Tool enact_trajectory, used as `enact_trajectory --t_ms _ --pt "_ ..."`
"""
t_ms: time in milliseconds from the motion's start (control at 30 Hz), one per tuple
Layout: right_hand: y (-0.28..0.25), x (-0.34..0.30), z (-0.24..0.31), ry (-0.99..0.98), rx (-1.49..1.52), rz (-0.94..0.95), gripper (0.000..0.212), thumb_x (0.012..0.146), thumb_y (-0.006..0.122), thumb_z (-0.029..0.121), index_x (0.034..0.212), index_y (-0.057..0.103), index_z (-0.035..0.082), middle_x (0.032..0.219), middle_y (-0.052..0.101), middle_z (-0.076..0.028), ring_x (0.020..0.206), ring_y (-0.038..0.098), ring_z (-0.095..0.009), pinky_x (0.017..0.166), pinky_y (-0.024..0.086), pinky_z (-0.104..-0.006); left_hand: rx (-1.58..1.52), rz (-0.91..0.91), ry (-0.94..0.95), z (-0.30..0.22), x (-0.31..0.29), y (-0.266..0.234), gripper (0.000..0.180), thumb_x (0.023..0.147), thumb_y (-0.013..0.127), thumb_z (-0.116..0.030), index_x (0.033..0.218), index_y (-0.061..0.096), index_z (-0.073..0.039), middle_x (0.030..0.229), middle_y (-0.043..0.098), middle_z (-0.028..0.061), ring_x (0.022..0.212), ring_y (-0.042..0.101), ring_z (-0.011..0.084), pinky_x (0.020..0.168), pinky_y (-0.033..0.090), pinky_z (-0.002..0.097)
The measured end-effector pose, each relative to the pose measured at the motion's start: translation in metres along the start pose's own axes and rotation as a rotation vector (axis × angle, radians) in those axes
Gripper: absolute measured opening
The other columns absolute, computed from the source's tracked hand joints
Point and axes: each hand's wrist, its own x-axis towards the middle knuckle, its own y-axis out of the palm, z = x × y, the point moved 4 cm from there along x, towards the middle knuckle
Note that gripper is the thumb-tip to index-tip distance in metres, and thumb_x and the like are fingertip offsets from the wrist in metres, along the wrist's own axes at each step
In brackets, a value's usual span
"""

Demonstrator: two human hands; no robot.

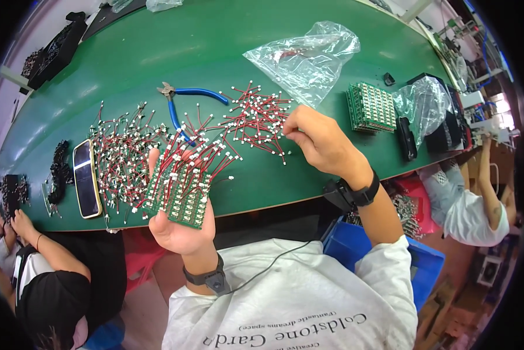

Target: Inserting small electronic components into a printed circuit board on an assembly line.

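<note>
My left hand (183, 233) holds a green circuit board panel (187, 201) from below, tilted over the table's near edge. Many short red wires with white plugs (183, 154) stand up from the panel. My right hand (317, 140) is at the right edge of a loose pile of red wires with white plugs (256, 119). Its thumb and forefinger are pinched together; what is between them, if anything, is too small to make out. Blue-handled cutters (183, 91) lie open beyond the panel. Left of the panel is a heap of small boards with wires (125, 157).
A clear plastic bag (308, 58) lies beyond the wire pile. To the right are a stack of green panels (371, 108) and a black box (445, 137). A phone (86, 181) lies on the left. Below the table edge stands a blue bin (428, 262). Other people sit at both sides.
</note>
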Motion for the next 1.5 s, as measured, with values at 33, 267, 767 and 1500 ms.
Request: enact_trajectory --t_ms 33,267,767,1500 --pt "0.000 0.003 0.000 0.039 0.099 -0.036 0.016 0.080 0.065 -0.006 0.094 0.062 0.002 0.085 0.059 -0.011 0.078 0.059 -0.029 0.069 0.047 -0.0352 -0.024 -0.009 -0.011 0.001 0.000 0.001 0.088 0.082 0.062 -0.030 0.153 0.019 0.000 0.143 0.047 0.0170 0.128 0.049 0.0321 0.110 0.035 0.0477" --pt "0.007 0.019 0.003 0.122 0.153 0.006 0.015 0.082 0.064 -0.006 0.095 0.066 0.001 0.087 0.063 -0.010 0.078 0.062 -0.024 0.068 0.049 -0.0317 -0.053 -0.059 0.003 0.001 0.000 0.002 0.088 0.081 0.063 -0.030 0.153 0.021 -0.001 0.138 0.050 0.0179 0.124 0.051 0.0321 0.107 0.038 0.0462" --pt "0.031 0.023 0.076 -0.014 0.359 0.044 0.008 0.083 0.068 -0.002 0.089 0.064 0.000 0.085 0.063 -0.009 0.069 0.061 -0.018 0.060 0.049 -0.0285 -0.096 -0.090 0.046 0.005 0.001 -0.001 0.089 0.079 0.059 -0.027 0.152 0.016 0.002 0.142 0.045 0.0263 0.130 0.049 0.0362 0.112 0.036 0.0477" --pt "0.084 0.011 0.097 -0.093 -0.024 0.160 0.017 0.078 0.064 0.000 0.093 0.058 -0.001 0.085 0.061 -0.014 0.076 0.064 -0.031 0.062 0.053 -0.0392 0.137 -0.055 -0.021 0.013 -0.006 0.018 0.101 0.069 0.061 -0.026 0.154 0.011 -0.002 0.141 0.046 0.0241 0.127 0.050 0.0375 0.110 0.037 0.0480"
